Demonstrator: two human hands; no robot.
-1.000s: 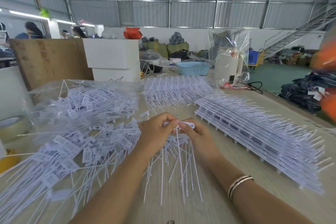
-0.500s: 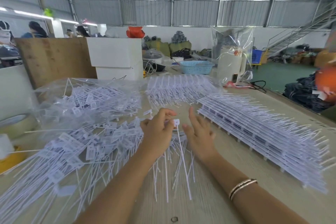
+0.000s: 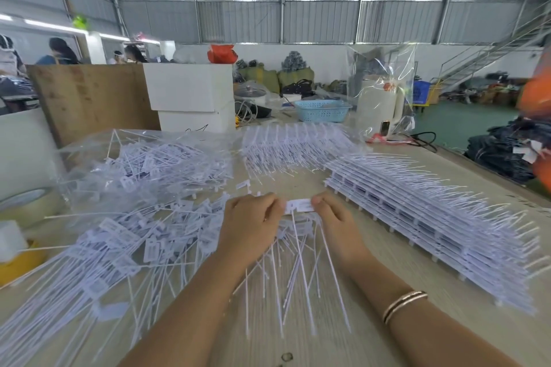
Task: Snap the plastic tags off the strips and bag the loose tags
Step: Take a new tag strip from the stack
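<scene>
I'm seeing the left hand (image 3: 249, 223) and right hand (image 3: 335, 219) pinching one tag strip (image 3: 299, 205) between them | long axis running left-right, tails hanging near | both equally close — snapping looks next

Print on tag (image 3: 299, 205) too blurred to read; loose tags (image 3: 98, 259) cut by left edge; fingertips hidden behind tag.

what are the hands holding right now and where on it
A white tag strip, pinched at its flat head: left hand on the left end, right hand on the right end.
</scene>
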